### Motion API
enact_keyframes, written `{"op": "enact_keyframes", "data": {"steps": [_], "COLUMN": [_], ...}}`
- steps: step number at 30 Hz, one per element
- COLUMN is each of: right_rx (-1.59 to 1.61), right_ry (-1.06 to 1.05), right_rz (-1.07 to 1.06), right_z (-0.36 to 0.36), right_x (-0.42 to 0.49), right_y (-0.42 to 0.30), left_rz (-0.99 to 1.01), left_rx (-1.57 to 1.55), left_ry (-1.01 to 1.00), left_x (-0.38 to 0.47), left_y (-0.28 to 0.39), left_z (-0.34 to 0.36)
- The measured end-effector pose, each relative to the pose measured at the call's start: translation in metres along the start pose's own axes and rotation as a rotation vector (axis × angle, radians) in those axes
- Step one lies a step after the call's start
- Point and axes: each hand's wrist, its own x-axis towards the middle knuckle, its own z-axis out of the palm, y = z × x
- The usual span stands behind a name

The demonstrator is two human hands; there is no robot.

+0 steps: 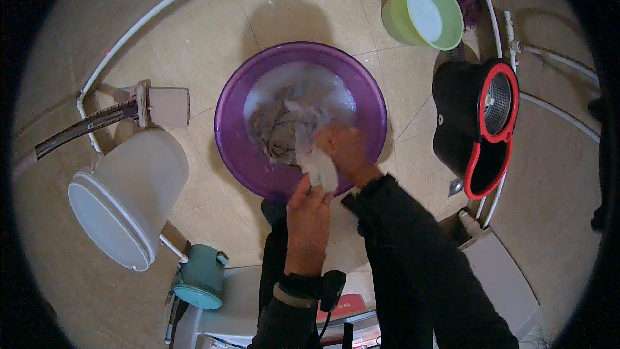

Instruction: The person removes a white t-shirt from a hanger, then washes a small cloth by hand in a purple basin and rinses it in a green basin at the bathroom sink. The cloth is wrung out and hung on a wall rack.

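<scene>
A large purple plastic basin stands on the floor before me, holding cloudy water. Greyish wet cloth lies bunched in the water. At the basin's near rim, my left hand grips the lower end of a whitish piece of cloth between thumb and fingers. My right hand, slightly blurred, is closed in a fist against the upper part of this cloth, over the basin's right side. Whether the white piece joins the grey cloth cannot be made out.
A black mop bucket with red rims stands at right, a green bucket behind it. At left are a tall white bucket, a squeegee-like flat tool and a teal bin. White pipes follow the walls.
</scene>
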Motion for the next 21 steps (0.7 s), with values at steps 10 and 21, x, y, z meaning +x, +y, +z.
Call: {"op": "enact_keyframes", "data": {"steps": [10,21], "right_rx": [-0.548,0.296], "right_ry": [-0.212,-0.268], "right_rz": [-0.068,-0.088], "right_z": [0.038,-0.064], "right_x": [0.006,-0.043], "right_y": [0.029,-0.045], "left_rz": [0.006,-0.127], "left_rx": [-0.371,-0.352], "left_ry": [0.115,0.128], "left_x": [-0.004,0.007], "left_y": [0.01,0.01], "left_z": [-0.015,-0.019]}}
